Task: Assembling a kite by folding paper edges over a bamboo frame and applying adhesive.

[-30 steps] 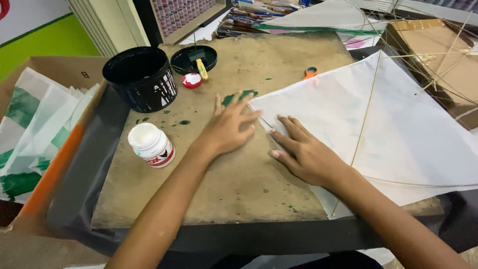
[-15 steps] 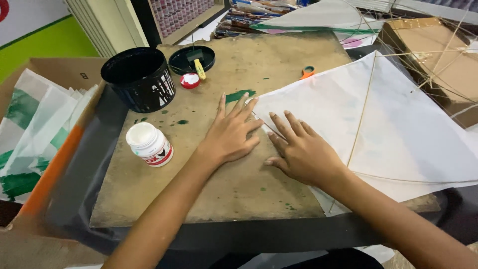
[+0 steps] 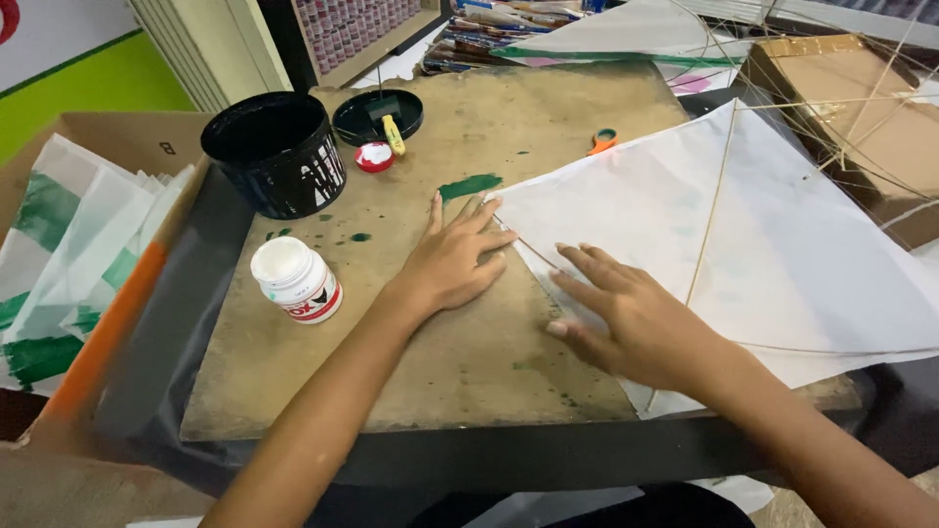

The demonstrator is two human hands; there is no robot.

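Pressing flat, both hands (image 3: 460, 259) (image 3: 636, 318), fingers on white kite paper's (image 3: 782, 244) edge

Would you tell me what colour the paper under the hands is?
White, plain; the kite paper under both hands shows best in the head view.

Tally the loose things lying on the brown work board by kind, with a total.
White paper kite: 1
Black bucket: 1
Black lid: 1
White glue bottle: 1
Small red cap: 1
Orange-handled scissors: 1
Total: 6
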